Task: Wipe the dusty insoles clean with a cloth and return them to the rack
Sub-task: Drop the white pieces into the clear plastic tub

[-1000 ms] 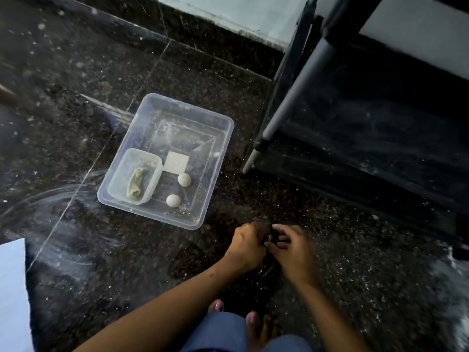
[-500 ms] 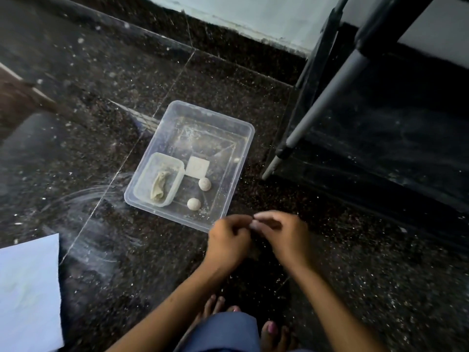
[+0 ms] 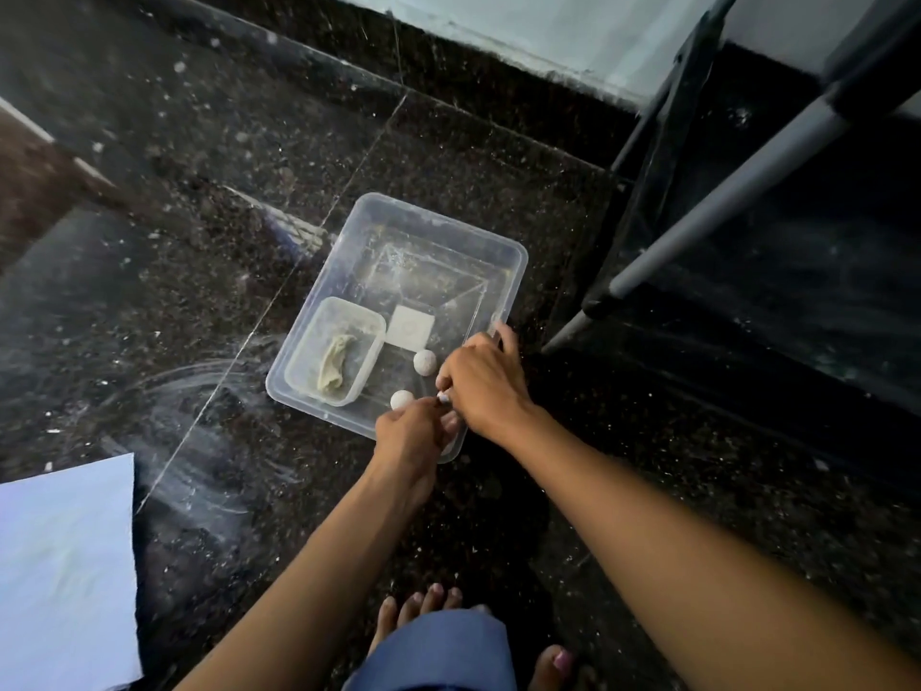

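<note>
1. Floor (image 3: 149,241) of dark speckled stone carries everything, its pale grout lines crossing under the tub.
2. Rack (image 3: 747,231), black with a grey leg, stands at the floor's far right corner against the wall; its lowest shelf is dark and dusty, and no insole can be made out there.
3. Pale sheet (image 3: 65,566) lies flat at the floor's near left edge.
4. Clear plastic tub (image 3: 513,271) sits mid-floor, just left of the rack's foot.
5. Small clear tray (image 3: 304,351) rests in the tub's near left corner, holding a crumpled greyish cloth (image 3: 335,362).
6. White square pad (image 3: 409,329) lies flat on the tub's bottom, just right of the tray.
7. Two white balls lie nearer: one ball (image 3: 424,363) just below the pad, the other ball (image 3: 401,399) by the tub's near edge.
8. Right hand (image 3: 486,384) and left hand (image 3: 413,433) meet over the tub's near right corner, fingertips curled together and pinching one small white piece (image 3: 442,398) between them; what it is cannot be told.
9. Bare toes and a blue-clad knee show at the near edge.
</note>
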### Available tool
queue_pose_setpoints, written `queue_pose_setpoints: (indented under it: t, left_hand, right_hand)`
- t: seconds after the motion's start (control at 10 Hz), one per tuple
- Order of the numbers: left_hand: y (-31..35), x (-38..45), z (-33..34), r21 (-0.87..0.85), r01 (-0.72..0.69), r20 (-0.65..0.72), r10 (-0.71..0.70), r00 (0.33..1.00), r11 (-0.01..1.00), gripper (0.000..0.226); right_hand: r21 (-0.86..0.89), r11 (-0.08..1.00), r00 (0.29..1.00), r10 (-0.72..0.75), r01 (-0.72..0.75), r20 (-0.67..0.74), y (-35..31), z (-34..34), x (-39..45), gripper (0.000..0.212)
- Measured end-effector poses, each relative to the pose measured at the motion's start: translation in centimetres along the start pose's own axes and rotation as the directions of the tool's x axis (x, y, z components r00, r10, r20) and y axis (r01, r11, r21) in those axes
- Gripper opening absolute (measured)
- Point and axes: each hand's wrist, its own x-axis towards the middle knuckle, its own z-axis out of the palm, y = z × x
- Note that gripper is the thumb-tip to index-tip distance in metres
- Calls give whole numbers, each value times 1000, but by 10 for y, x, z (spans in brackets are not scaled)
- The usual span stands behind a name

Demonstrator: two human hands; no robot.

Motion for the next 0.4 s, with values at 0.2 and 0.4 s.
queue_pose_setpoints:
  t: [0.2, 0.4]
  left_hand:
    - [4, 0, -1, 56, -13, -8, 13, 1000, 998, 22]
    - [9, -26, -9, 236, -143, 79, 127, 989, 961, 19]
  right_hand:
    - [-37, 999, 999, 18, -17, 29, -7, 3, 0, 23]
    - [98, 995, 996, 23, -14, -88, 5, -4, -32, 22]
